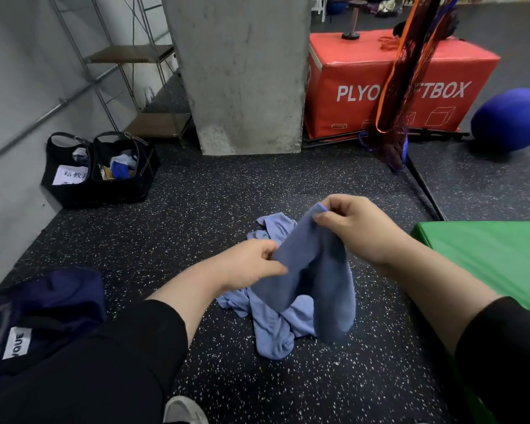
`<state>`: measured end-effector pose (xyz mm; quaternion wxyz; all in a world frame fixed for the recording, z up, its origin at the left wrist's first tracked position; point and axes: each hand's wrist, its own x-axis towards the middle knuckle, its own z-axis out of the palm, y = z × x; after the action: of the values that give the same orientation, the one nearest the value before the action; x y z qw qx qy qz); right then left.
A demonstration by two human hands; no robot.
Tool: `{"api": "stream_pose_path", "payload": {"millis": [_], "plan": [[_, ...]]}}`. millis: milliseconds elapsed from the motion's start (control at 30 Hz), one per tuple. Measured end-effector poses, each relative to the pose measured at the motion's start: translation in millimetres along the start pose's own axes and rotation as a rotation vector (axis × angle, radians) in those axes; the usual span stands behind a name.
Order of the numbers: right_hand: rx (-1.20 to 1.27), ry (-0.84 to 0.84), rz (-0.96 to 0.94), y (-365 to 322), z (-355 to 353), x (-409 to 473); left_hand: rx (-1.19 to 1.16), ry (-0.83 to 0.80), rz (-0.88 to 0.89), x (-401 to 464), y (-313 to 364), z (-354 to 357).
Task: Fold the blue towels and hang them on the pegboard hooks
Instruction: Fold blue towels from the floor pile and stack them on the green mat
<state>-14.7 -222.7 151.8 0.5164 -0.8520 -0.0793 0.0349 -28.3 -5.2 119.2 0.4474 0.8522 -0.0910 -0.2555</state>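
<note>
A blue towel [312,270] hangs in the air between my hands, sagging in two lobes above the floor. My right hand [358,228] pinches its upper corner between thumb and fingers. My left hand [251,261] pinches the towel's left edge lower down. Under it a heap of lighter blue towels [273,328] lies crumpled on the speckled black floor. No pegboard or hooks are in view.
A concrete pillar [242,71] stands ahead, with a red plyo box [395,84] and a hanging net [401,87] to its right. A blue ball [511,117] and green mat [487,255] lie right. Two black bags [101,169] and a wire shelf [135,87] stand left; a navy bag [43,310] near left.
</note>
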Motion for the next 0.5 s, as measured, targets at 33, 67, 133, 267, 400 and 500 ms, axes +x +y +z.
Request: {"api": "stream_pose_path", "payload": {"millis": [33, 67, 133, 267, 400, 500], "plan": [[-0.064, 0.059, -0.002, 0, -4, -1, 0.032, 0.048, 0.003, 1, -1, 0], [-0.117, 0.095, 0.000, 0, -7, -2, 0.039, 0.081, -0.003, 3, -4, -1], [-0.166, 0.121, 0.020, 1, -11, -4, 0.060, 0.079, -0.024, 2, -5, -6], [-0.236, 0.212, 0.092, 9, -21, -11, 0.308, 0.091, -0.079, -1, -16, -14], [-0.243, 0.283, 0.142, 22, -35, -15, 0.298, 0.270, -0.126, -11, -26, -38], [-0.183, 0.321, 0.164, 34, -42, -15, 0.315, 0.386, -0.113, -20, -30, -48]]}}
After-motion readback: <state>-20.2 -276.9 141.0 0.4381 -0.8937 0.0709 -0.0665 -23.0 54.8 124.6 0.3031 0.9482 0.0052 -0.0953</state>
